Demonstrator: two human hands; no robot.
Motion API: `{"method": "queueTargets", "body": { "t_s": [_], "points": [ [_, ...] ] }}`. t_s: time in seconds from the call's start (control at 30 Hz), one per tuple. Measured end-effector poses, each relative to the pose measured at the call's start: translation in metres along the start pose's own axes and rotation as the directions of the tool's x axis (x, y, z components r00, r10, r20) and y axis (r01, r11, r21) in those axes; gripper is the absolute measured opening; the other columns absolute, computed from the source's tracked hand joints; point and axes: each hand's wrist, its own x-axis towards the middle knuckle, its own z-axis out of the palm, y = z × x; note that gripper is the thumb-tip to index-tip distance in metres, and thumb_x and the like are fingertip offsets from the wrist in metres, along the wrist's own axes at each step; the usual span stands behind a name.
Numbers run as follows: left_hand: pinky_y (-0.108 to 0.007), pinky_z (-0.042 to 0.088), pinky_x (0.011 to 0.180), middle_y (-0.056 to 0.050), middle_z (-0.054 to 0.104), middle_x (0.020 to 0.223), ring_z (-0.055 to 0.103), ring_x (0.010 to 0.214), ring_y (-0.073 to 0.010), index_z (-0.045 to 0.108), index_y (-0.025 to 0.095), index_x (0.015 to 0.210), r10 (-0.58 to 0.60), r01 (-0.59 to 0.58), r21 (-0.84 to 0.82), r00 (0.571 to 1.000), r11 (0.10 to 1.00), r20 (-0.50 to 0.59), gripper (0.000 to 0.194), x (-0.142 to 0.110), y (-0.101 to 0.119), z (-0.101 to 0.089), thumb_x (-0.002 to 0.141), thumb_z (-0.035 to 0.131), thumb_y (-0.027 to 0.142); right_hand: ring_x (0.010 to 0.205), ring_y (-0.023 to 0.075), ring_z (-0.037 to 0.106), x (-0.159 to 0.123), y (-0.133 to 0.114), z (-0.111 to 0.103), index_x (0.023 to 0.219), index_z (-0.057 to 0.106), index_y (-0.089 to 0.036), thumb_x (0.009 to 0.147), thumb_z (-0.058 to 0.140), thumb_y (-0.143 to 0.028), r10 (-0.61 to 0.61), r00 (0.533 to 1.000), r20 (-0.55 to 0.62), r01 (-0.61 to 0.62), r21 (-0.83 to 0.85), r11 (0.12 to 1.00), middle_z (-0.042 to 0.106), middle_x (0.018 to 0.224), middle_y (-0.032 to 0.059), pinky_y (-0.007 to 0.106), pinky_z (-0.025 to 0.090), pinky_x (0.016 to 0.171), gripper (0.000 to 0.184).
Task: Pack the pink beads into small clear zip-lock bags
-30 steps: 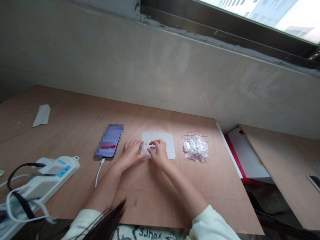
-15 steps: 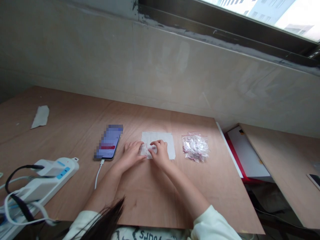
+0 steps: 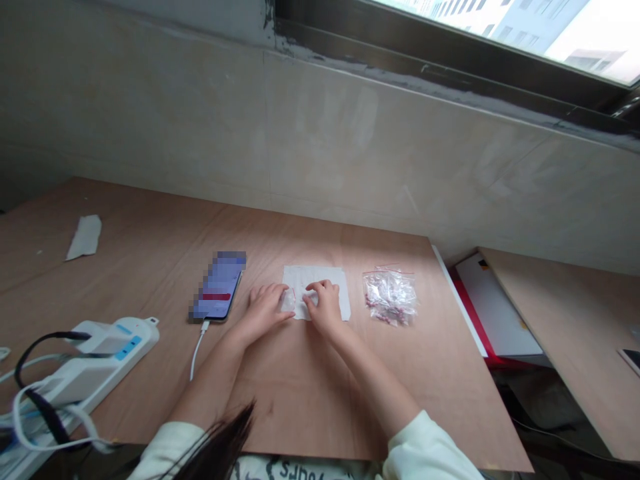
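Observation:
A small clear plastic bag (image 3: 289, 301) lies on a white paper sheet (image 3: 320, 280), held at the fingertips of my left hand (image 3: 265, 310). My right hand (image 3: 323, 307) rests on the paper just to the right of the bag, its fingers curled and apart from it. Part of the bag is hidden by my left fingers, and its contents are hard to make out. To the right of the paper lies a larger clear zip bag (image 3: 390, 297) with red specks inside, beyond reach of my fingers.
A phone (image 3: 217, 287) with a white charging cable lies left of the paper. A white power strip (image 3: 113, 353) with tangled cables sits at the left. A grey strip of paper (image 3: 85, 237) lies far left. A red-edged white folder (image 3: 493, 303) stands beyond the table's right edge.
My right hand has drawn slightly right, away from the small bag, opening a gap between my hands. The view has tilted a little.

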Motion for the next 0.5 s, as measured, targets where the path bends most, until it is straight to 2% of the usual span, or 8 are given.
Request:
{"method": "queueTargets", "body": {
  "t_s": [0.17, 0.5],
  "points": [
    [-0.038, 0.025, 0.090, -0.011, 0.054, 0.109, 0.045, 0.104, -0.0263, 0.048, 0.016, 0.102, -0.001, 0.001, -0.015, 1.000, 1.000, 0.003, 0.045, -0.002, 0.002, -0.002, 0.063, 0.059, 0.035, 0.081, 0.0225, 0.039, 0.002, 0.013, 0.002, 0.076, 0.058, -0.018, 0.070, 0.050, -0.012, 0.044, 0.999, 0.012, -0.043, -0.102, 0.994, 0.050, 0.084, 0.0090, 0.035, 0.035, 0.071, 0.012],
    [-0.037, 0.029, 0.088, -0.008, 0.054, 0.109, 0.046, 0.103, -0.0251, 0.048, 0.019, 0.103, 0.005, -0.007, -0.059, 1.000, 0.998, -0.030, 0.045, 0.001, -0.001, -0.002, 0.063, 0.059, 0.036, 0.082, 0.0208, 0.041, 0.002, 0.015, -0.003, 0.073, 0.057, -0.017, 0.072, 0.048, -0.014, 0.060, 0.998, -0.033, -0.060, 0.029, 0.998, 0.053, 0.081, 0.0084, 0.033, 0.036, 0.073, 0.010]
  ]
}}
